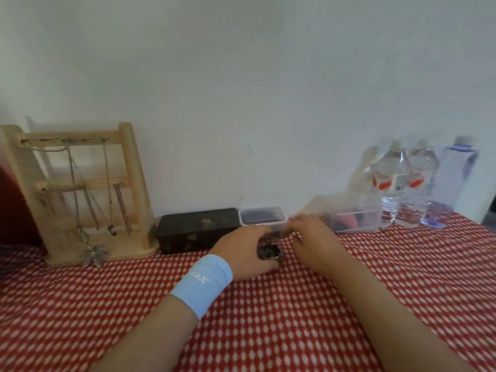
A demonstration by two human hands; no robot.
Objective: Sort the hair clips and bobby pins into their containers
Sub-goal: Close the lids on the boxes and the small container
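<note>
Left to right on the red-and-white counter (268,326): wooden jewellery stand (80,194), dark box (196,229), small clear container (261,215) of dark pieces, larger clear container (357,218), 3 bottles (418,183). Left hand (243,252), fingers curled around a small cup (269,252) of dark clips or pins directly before the small container; right hand (315,244) just beside, fingers bent forward, contents if any not discernible through blur. Likely light, stiff, slippery and tangle-prone; best pinched singly at mid-length, cup steadied.
</note>
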